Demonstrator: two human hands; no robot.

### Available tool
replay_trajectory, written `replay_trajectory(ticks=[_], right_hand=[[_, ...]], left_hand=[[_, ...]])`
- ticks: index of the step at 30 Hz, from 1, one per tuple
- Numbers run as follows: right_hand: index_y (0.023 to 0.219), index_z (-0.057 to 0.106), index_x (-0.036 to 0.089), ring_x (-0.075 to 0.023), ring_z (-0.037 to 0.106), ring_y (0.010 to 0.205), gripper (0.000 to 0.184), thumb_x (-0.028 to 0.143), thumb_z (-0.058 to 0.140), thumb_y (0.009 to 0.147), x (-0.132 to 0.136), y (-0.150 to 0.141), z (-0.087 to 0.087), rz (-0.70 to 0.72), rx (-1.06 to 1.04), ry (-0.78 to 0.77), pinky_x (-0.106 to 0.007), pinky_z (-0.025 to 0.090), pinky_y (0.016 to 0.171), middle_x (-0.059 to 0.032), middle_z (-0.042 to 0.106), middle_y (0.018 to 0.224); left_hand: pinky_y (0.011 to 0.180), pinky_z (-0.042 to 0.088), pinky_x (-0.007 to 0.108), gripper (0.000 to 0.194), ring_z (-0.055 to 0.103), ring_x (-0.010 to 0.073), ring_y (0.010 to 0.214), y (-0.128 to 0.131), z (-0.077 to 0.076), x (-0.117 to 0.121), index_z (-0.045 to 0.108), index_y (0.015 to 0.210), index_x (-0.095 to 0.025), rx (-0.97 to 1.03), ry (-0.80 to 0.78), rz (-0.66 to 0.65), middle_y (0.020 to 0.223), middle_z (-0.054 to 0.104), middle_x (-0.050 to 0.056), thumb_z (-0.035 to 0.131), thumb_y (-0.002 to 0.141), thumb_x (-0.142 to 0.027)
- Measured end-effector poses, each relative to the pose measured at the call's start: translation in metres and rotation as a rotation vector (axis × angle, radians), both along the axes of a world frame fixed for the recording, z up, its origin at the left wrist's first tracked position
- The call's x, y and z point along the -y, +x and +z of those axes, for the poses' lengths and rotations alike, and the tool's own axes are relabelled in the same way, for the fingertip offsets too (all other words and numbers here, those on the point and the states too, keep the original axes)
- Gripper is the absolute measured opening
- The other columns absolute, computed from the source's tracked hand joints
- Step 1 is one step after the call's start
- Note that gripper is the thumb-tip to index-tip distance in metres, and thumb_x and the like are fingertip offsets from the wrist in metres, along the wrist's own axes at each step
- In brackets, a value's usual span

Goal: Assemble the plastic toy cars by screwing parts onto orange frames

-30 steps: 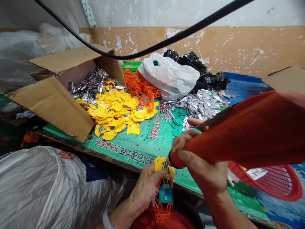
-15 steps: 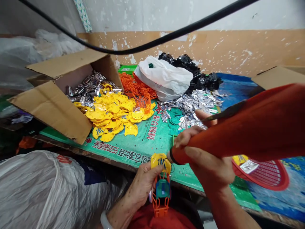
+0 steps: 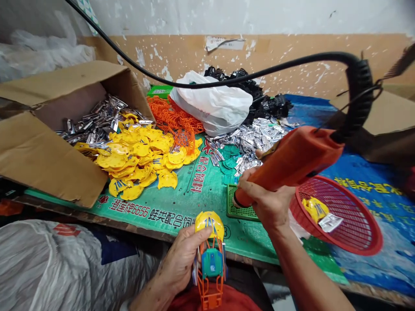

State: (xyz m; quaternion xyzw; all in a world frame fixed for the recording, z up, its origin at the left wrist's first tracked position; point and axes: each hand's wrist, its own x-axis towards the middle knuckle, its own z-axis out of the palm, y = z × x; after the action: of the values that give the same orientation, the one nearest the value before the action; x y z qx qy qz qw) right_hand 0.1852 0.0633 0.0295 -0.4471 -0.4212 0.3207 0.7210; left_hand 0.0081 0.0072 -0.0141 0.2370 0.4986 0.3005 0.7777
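My left hand (image 3: 184,252) is closed around a toy car (image 3: 212,261) at the table's front edge, thumb on its yellow front cover (image 3: 210,222). Behind that cover the toy has an orange cage-like frame and a teal roof piece. An orange electric screwdriver (image 3: 285,160) with a thick black cable is gripped in my right hand (image 3: 270,201). Its nose points down over a small green perforated tray (image 3: 241,212); the bit's tip is hidden, so I cannot tell whether it touches anything.
A cardboard box (image 3: 48,162) spills silver parts and yellow covers (image 3: 139,151) on the left. Behind are orange frames (image 3: 175,119), a white plastic bag (image 3: 210,103), black parts (image 3: 275,106) and silver pieces (image 3: 259,134). On the right sits a red basket (image 3: 366,216). The black cable (image 3: 194,84) crosses overhead.
The screwdriver has moved from the toy's yellow cover to over the green tray, tilting more upright. The toy stays in my left hand, its yellow cover now tipped flatter. My view has shifted rightward.
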Motion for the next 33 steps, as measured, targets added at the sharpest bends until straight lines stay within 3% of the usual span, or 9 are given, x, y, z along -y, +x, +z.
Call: replay_trajectory(ticks=[3, 7, 19, 25, 33], right_hand=[[0.065, 0.062, 0.018, -0.0130, 0.056, 0.056, 0.015, 0.016, 0.075, 0.059, -0.001, -0.001, -0.003, 0.016, 0.022, -0.011, -0.028, 0.048, 0.051, 0.0026, 0.061, 0.062], [0.058, 0.061, 0.018, -0.0125, 0.055, 0.055, 0.014, 0.016, 0.075, 0.060, -0.001, -0.001, -0.006, 0.024, 0.037, -0.033, -0.028, 0.048, 0.051, 0.0016, 0.061, 0.062], [0.071, 0.063, 0.019, -0.0127, 0.055, 0.053, 0.017, 0.018, 0.075, 0.059, 0.001, -0.005, -0.004, -0.036, 0.119, -0.058, -0.030, 0.050, 0.054, 0.0045, 0.061, 0.061], [0.059, 0.057, 0.019, -0.0127, 0.055, 0.052, 0.016, 0.018, 0.074, 0.060, 0.003, -0.006, -0.004, -0.008, 0.160, -0.054, -0.031, 0.048, 0.054, 0.0030, 0.063, 0.063], [0.060, 0.061, 0.018, -0.0138, 0.057, 0.053, 0.014, 0.015, 0.075, 0.059, 0.002, -0.001, 0.006, 0.010, 0.023, -0.002, -0.031, 0.047, 0.053, 0.0024, 0.062, 0.061]], left_hand=[[0.039, 0.037, 0.019, 0.035, 0.047, 0.0079, 0.039, 0.001, 0.001, -0.001, 0.064, 0.073, -0.011, -0.007, -0.016, -0.023, 0.053, 0.060, 0.001, 0.075, 0.068, -0.044], [0.039, 0.038, 0.020, 0.035, 0.047, 0.0078, 0.039, 0.002, 0.004, -0.001, 0.065, 0.075, -0.011, -0.007, -0.031, -0.021, 0.053, 0.059, 0.001, 0.076, 0.067, -0.043], [0.041, 0.040, 0.020, 0.035, 0.051, 0.0093, 0.042, 0.002, 0.003, -0.001, 0.067, 0.078, -0.011, -0.008, -0.032, 0.008, 0.058, 0.064, 0.003, 0.076, 0.067, -0.044], [0.039, 0.040, 0.019, 0.037, 0.043, 0.0063, 0.038, 0.002, 0.005, -0.004, 0.066, 0.078, -0.012, -0.021, -0.023, 0.014, 0.051, 0.056, -0.002, 0.076, 0.067, -0.045], [0.041, 0.042, 0.019, 0.039, 0.051, 0.0078, 0.042, 0.003, 0.003, -0.005, 0.069, 0.082, -0.008, 0.004, -0.001, 0.023, 0.059, 0.064, 0.004, 0.076, 0.068, -0.044]])
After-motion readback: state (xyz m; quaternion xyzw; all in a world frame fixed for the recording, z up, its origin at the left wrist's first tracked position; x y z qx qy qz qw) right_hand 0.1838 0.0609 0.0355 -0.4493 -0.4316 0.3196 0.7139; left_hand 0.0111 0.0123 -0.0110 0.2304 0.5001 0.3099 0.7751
